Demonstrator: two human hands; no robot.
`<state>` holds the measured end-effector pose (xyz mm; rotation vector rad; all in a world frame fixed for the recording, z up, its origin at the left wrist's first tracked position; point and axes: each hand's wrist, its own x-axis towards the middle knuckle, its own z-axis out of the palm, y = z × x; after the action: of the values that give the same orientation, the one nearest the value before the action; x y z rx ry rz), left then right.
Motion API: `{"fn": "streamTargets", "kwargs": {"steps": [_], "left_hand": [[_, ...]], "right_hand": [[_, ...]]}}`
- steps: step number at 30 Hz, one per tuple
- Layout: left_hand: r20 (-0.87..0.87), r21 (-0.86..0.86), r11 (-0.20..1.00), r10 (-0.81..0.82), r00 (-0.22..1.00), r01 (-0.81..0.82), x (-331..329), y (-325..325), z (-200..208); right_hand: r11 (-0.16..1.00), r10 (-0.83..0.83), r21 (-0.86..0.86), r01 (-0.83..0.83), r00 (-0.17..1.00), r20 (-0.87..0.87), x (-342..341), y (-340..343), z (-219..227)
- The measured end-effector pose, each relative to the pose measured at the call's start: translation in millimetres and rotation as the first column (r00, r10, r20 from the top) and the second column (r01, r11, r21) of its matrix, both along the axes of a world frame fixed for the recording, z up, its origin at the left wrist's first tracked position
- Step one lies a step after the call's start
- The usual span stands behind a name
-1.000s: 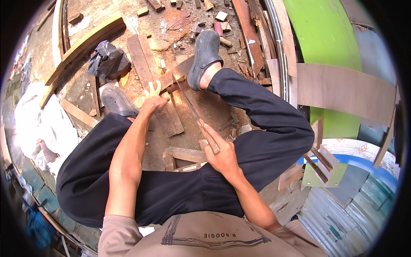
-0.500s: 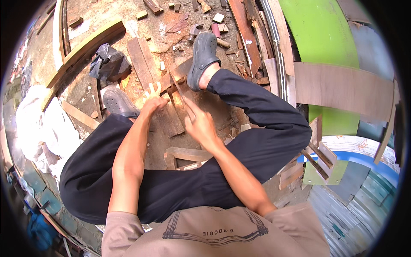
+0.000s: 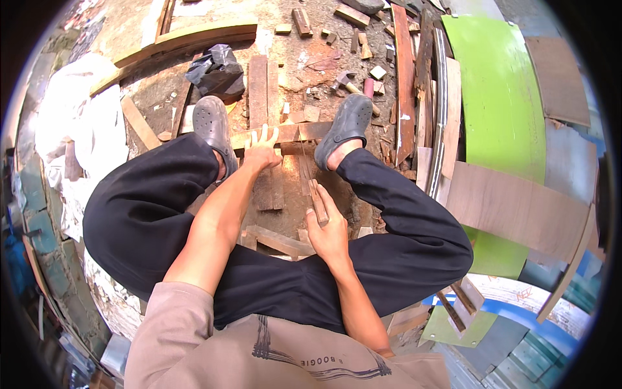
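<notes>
Below, two hands: left hand (image 3: 261,153) spread flat on one wooden strip (image 3: 285,134), right hand (image 3: 328,231) clamped around one saw handle (image 3: 317,202).

The right hand (image 3: 329,230) now sits back near the lap, its saw (image 3: 310,188) drawn toward the body along the wood strip (image 3: 285,133). The left hand (image 3: 262,152) presses flat with fingers spread, no longer curled at the cut.

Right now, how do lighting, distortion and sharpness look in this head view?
Head view: strong daylight, bright on the green panel; fisheye bends the straight planks toward the dark round rim; the left hand on the wooden strip and the right hand gripping the saw handle look sharp, without motion blur.
</notes>
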<state>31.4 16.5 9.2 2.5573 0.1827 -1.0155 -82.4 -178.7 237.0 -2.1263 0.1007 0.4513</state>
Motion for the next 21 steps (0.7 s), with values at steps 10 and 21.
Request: {"fn": "streamTargets", "kwargs": {"steps": [10,21], "left_hand": [[-0.072,0.006,1.0,0.027,0.997,-0.027,2.4,-5.8,19.2],[-0.082,0.033,0.999,-0.019,0.996,0.022,4.8,-2.9,10.2]], "right_hand": [[0.994,0.065,-0.102,-0.05,0.986,0.156,4.6,25.3,-13.4],[0.987,0.032,-0.156,-0.034,0.999,-0.02,7.4,18.4,26.8]]}}
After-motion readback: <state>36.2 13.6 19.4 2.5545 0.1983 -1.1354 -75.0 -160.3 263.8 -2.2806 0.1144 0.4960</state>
